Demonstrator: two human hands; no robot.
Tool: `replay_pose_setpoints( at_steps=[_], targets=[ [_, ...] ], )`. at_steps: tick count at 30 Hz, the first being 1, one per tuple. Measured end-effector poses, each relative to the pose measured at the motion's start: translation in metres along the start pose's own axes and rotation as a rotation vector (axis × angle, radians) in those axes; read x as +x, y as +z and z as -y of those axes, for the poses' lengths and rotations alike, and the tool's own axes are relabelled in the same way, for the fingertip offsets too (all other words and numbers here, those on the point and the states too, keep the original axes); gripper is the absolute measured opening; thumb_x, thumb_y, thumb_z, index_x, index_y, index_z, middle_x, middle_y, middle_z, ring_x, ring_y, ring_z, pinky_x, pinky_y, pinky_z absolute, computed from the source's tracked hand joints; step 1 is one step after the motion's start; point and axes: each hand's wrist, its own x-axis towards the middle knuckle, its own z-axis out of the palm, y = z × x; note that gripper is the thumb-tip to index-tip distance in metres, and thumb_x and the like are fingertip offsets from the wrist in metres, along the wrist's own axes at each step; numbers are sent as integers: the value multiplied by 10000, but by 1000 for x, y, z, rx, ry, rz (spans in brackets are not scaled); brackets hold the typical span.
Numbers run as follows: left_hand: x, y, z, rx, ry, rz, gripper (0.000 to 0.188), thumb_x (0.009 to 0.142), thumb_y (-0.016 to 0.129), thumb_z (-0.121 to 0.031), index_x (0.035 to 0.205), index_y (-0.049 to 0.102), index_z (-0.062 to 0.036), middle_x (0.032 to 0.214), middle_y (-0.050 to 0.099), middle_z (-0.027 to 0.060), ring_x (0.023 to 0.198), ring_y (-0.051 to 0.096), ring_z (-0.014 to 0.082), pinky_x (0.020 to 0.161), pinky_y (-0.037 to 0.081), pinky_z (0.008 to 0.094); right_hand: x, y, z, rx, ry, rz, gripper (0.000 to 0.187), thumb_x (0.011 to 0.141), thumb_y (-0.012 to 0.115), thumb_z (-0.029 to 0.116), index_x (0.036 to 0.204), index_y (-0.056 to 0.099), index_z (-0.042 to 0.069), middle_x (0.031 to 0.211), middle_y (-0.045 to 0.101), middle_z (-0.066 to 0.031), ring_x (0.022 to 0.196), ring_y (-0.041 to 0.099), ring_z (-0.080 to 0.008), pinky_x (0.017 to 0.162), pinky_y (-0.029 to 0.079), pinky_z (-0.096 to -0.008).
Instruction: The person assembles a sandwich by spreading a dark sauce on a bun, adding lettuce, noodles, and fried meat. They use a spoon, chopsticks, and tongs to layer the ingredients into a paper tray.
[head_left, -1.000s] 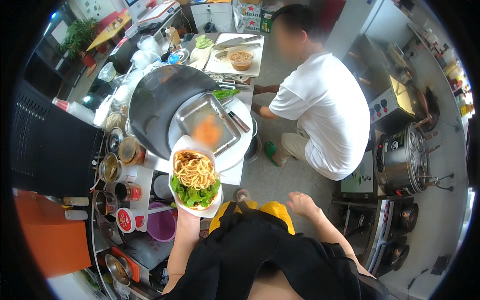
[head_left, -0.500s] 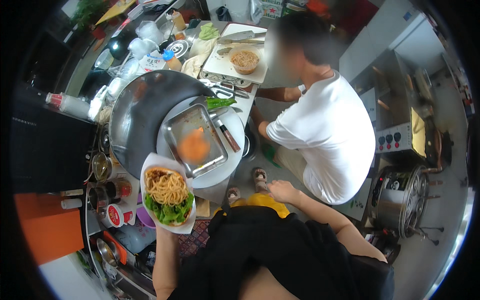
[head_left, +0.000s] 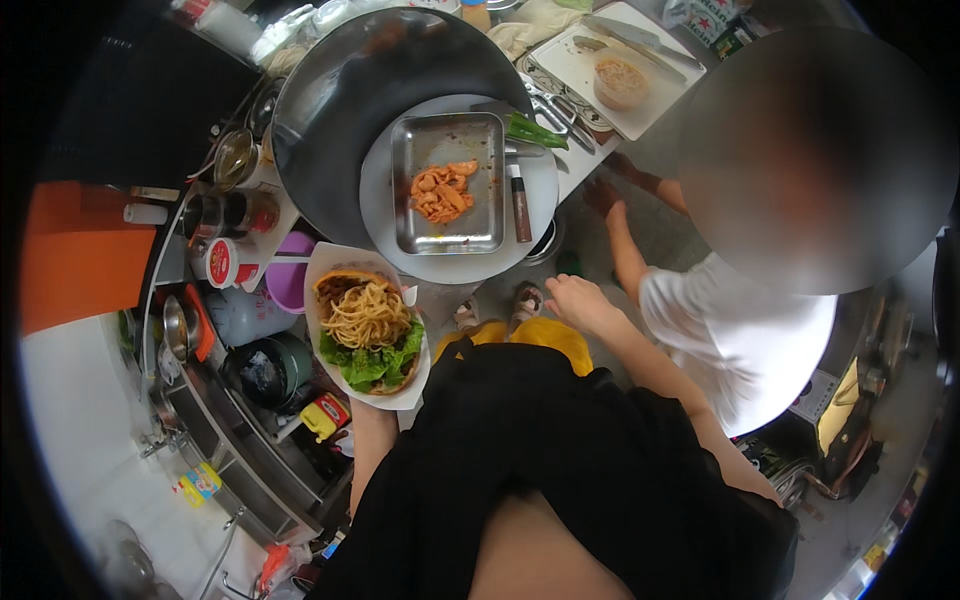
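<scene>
The left hand (head_left: 373, 412) gripped a white paper wrapper (head_left: 408, 397) from below, its fingers hidden behind the paper. In the wrapper sat a noodle sandwich (head_left: 366, 322), left of the person's torso and near the close edge of the tabletop (head_left: 582, 168): brown noodles (head_left: 365, 310) lay heaped above frilly green lettuce (head_left: 372, 362) (a rim of browned bread showed behind them). The right hand (head_left: 578, 303) hung in front of the yellow garment (head_left: 558, 343), half open, fingers loosely bent and free of any object.

On the tabletop, a rectangular metal tray (head_left: 486, 200) rested on a round white board (head_left: 378, 205) and held orange-coated pieces of meat (head_left: 442, 192). Just beside the tray's right side lay a dark-handled knife (head_left: 520, 210), with green peppers (head_left: 535, 131) beyond it. A broad dark, round pan (head_left: 325, 125) curved behind the board. Farther off, a plastic tub (head_left: 620, 82) stood on a white rectangular board (head_left: 562, 62). At the right, a co-worker in a white shirt (head_left: 745, 345) leaned in, hands near the tabletop's edge.
</scene>
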Motion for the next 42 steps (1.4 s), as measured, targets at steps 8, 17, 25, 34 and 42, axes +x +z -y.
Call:
replay_pose_setpoints(
  at_steps=[8,17,25,34,42],
  targets=[
    [7,-8,-21,-141,-48,95,645,954,406,-530,1427,392,-91,1358,515,178,1232,522,335,1012,470,481,49,-16,26,19,-54,-67,246,878,611,199,984,596,-22,967,634,-214,931,633,-389,810,517,-472],
    [16,-50,-56,-148,14,121,633,947,421,-540,1405,423,-104,1351,526,157,1217,533,333,1007,457,527,82,-15,50,149,163,-167,239,891,571,228,970,645,15,977,663,-209,948,645,-371,829,506,-473],
    [7,-68,-91,-139,88,-27,619,939,451,-547,1397,428,-131,1327,546,129,1169,567,342,984,471,534,125,-54,84,280,-21,-557,179,899,609,166,982,660,16,907,656,-161,834,646,-333,747,511,-400],
    [17,-123,-154,-251,154,-45,826,869,459,-667,1462,321,-109,1347,476,292,1139,542,505,863,551,562,161,-132,254,515,-391,-649,154,895,596,-12,1036,656,-26,924,665,-143,834,661,-216,726,526,-296],
    [44,-159,-264,-293,199,-130,745,911,418,-621,1441,361,-101,1342,500,265,1155,550,456,958,495,545,457,-67,438,469,-580,-599,185,899,534,167,907,654,26,897,658,-208,844,631,-392,726,492,-472]
  ],
)
